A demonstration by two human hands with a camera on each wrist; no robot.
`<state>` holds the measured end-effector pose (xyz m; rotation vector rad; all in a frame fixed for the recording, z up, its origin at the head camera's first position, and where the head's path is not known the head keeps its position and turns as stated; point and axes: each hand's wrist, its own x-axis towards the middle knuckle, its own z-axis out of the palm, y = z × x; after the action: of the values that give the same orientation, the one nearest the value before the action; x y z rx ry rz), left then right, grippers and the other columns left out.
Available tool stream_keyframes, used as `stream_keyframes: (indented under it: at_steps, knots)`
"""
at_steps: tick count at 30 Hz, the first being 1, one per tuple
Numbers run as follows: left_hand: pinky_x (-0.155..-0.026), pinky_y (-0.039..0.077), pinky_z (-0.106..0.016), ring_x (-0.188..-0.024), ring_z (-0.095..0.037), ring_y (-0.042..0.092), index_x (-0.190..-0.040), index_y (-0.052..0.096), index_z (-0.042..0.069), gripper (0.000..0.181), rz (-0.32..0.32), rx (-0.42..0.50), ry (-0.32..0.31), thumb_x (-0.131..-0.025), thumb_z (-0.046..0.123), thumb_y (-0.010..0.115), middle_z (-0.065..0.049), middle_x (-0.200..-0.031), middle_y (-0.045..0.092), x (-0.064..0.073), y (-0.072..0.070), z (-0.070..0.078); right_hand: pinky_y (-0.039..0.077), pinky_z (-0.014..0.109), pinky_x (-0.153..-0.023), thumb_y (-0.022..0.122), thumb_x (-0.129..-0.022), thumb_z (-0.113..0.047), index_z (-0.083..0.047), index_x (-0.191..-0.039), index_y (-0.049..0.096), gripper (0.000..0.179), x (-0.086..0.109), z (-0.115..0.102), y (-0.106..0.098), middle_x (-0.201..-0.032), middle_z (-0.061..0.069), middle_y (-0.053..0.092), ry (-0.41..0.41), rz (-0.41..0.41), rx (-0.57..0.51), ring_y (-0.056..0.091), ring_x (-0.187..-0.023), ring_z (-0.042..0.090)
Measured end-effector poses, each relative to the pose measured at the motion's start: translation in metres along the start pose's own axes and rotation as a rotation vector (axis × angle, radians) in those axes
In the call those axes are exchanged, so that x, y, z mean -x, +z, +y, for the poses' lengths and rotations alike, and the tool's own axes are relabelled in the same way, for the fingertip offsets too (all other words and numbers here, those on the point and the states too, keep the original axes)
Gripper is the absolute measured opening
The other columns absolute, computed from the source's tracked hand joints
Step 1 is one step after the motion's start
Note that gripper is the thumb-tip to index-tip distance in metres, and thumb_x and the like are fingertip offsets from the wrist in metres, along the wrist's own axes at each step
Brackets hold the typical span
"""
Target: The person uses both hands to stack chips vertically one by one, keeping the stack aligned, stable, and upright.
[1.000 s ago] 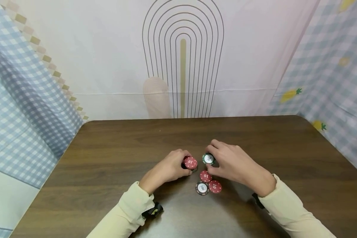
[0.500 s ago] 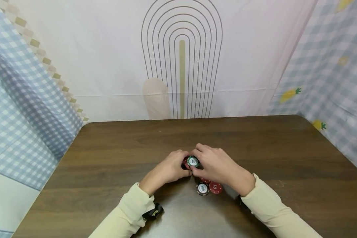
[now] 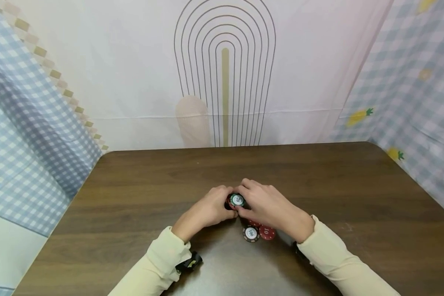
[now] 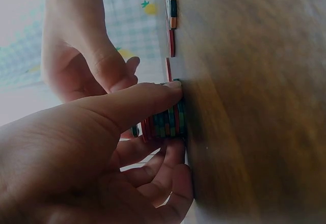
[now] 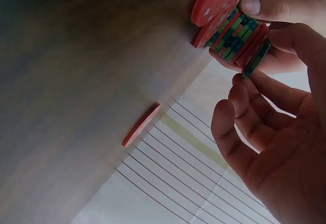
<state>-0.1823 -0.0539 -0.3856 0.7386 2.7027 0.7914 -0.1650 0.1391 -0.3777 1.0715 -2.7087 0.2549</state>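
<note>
My left hand (image 3: pixel 211 206) grips the sides of an upright stack of poker chips (image 4: pixel 165 123), thumb on one side and fingers on the other. Green, dark and red edges show in the stack, with red at its top. A green 20 poker chip (image 3: pixel 237 200) is pinched between the thumb and fingertips of my right hand (image 3: pixel 268 205). It lies right over the stack; in the right wrist view this green chip (image 5: pixel 256 59) leaves a thin gap at one edge. From above, both hands hide most of the stack.
A black 100 chip (image 3: pixel 250 234) and a red 10 chip (image 3: pixel 267 232) lie nearer me, beside another red chip (image 3: pixel 254 223) partly under my right hand. The right wrist view shows a separate red chip (image 5: pixel 141 125) on the wooden table (image 3: pixel 151 172). Curtains surround the table.
My right hand has carried the green chip leftward from beside the stack to over it, covering the stack's red top chip. My left hand has stayed on the stack.
</note>
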Motion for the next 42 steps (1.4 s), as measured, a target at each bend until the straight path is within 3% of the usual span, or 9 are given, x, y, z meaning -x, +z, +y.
stream_keyframes:
  at_steps: [17,26,35,42]
  knots:
    - [-0.085,0.055,-0.037,-0.094,-0.020,0.062,-0.114,0.068,0.003,0.034,0.020,-0.017,0.023,-0.085,0.011,0.085,-0.008,-0.103,0.065,-0.001,0.002,-0.001,0.054,0.033,-0.058,0.077,-0.098,-0.034,-0.009,-0.115,0.069,0.032,0.001,0.000,0.000,-0.101,0.000,0.061,0.022,-0.031,-0.026,0.059,-0.077,0.012]
    - [-0.086,0.054,-0.038,-0.093,-0.020,0.060,-0.111,0.068,0.006,0.030,0.002,-0.015,0.007,-0.087,0.014,0.084,-0.007,-0.103,0.064,-0.001,0.001,-0.002,0.056,0.032,-0.061,0.077,-0.098,-0.033,-0.009,-0.122,0.070,0.035,0.001,0.002,-0.002,-0.103,-0.001,0.062,0.019,-0.063,-0.089,0.062,-0.078,0.012]
    - [-0.090,0.056,-0.039,-0.098,-0.021,0.063,-0.122,0.068,0.000,0.041,0.000,0.030,-0.015,-0.086,0.010,0.085,-0.010,-0.108,0.066,0.000,0.000,-0.001,0.057,0.030,-0.064,0.081,-0.096,-0.028,-0.012,-0.127,0.071,0.037,0.002,0.004,-0.020,-0.112,0.001,0.066,0.024,-0.066,-0.118,0.065,-0.080,0.009]
    - [-0.094,0.055,-0.041,-0.103,-0.023,0.065,-0.121,0.070,0.001,0.040,0.019,0.039,0.007,-0.085,0.009,0.086,-0.012,-0.111,0.068,0.000,0.001,-0.002,0.057,0.033,-0.065,0.081,-0.095,-0.030,-0.012,-0.128,0.072,0.038,0.004,-0.001,-0.035,-0.109,0.001,0.065,0.010,-0.077,-0.048,0.064,-0.081,0.011]
